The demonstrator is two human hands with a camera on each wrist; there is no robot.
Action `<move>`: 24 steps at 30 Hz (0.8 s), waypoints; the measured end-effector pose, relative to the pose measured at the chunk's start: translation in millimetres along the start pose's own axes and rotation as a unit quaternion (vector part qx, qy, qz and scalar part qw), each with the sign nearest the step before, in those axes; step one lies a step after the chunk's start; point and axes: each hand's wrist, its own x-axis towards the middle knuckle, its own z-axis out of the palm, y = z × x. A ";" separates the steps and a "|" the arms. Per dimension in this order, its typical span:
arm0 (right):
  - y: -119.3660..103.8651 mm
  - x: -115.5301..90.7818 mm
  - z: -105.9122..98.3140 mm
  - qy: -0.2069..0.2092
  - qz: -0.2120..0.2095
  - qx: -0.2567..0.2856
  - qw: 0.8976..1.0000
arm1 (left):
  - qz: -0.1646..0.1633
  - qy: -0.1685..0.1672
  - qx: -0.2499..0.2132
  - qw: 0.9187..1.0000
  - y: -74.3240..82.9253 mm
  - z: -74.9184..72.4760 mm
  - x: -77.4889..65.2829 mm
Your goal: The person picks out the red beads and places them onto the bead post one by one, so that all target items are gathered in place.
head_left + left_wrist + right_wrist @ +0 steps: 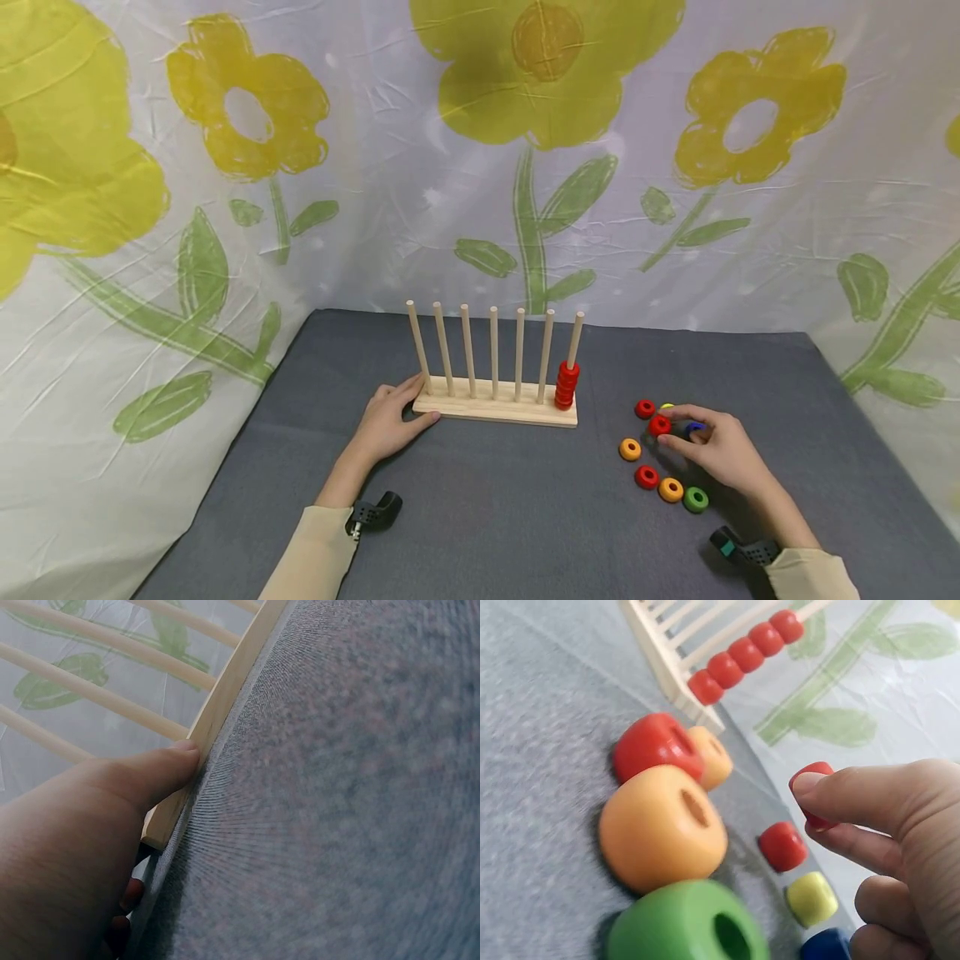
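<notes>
My left hand [386, 423] grips the left end of a wooden peg rack [495, 409], its thumb along the front edge in the left wrist view. Several upright pegs stand in the rack. The rightmost one carries a stack of several red beads [567, 387]. Off to the right of the rack, my right hand [720, 450] pinches a red bead [656, 427] between thumb and fingertip. In the right wrist view that bead is raised above the cloth, partly covered by the thumb. A blue bead [825, 946] and a yellow bead [812, 900] lie near the curled lower fingers.
Loose beads lie around my right hand: a red one [638, 412] behind, an orange one [624, 455] to the left, and a red [639, 482], an orange [663, 496] and a green bead [689, 505] in front. Grey cloth [510, 517] covers the table; a flowered sheet [390, 217] hangs behind.
</notes>
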 end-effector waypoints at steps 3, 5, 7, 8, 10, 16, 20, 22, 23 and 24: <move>-5.5 2.2 -2.4 0.008 0.001 -0.001 1.000 | 0.000 0.001 0.003 1.000 -0.1 -0.4 0.1; -10.3 3.1 -4.1 0.013 0.002 0.000 1.000 | 0.001 -0.001 0.005 1.000 -0.3 -0.3 0.0; -15.0 4.1 -5.4 0.017 0.002 -0.001 1.000 | 0.002 -0.002 0.008 1.000 -0.8 -0.1 -0.4; -17.2 4.6 -6.1 0.018 0.003 0.000 1.000 | 0.002 -0.003 0.008 1.000 -0.8 -0.2 -0.6; -21.0 5.4 -7.3 0.023 0.005 -0.001 1.000 | 0.003 -0.002 0.006 1.000 -0.6 -0.2 -1.0; -27.1 8.3 -11.6 0.038 0.001 -0.008 0.999 | 0.007 0.003 -0.002 1.000 1.0 -0.9 -2.2; -29.3 10.2 -13.3 0.048 -0.011 -0.003 0.999 | 0.006 0.003 -0.005 1.000 1.5 -1.7 -2.4; -30.1 11.1 -13.5 0.053 -0.017 0.001 0.998 | 0.005 0.003 -0.004 1.000 1.4 -2.0 -2.4; -30.4 11.6 -13.4 0.056 -0.021 0.002 0.998 | 0.005 0.004 -0.003 1.000 1.3 -2.0 -2.4; -30.5 12.4 -13.4 0.058 -0.026 0.002 0.998 | 0.006 0.004 -0.002 1.000 1.2 -2.0 -2.4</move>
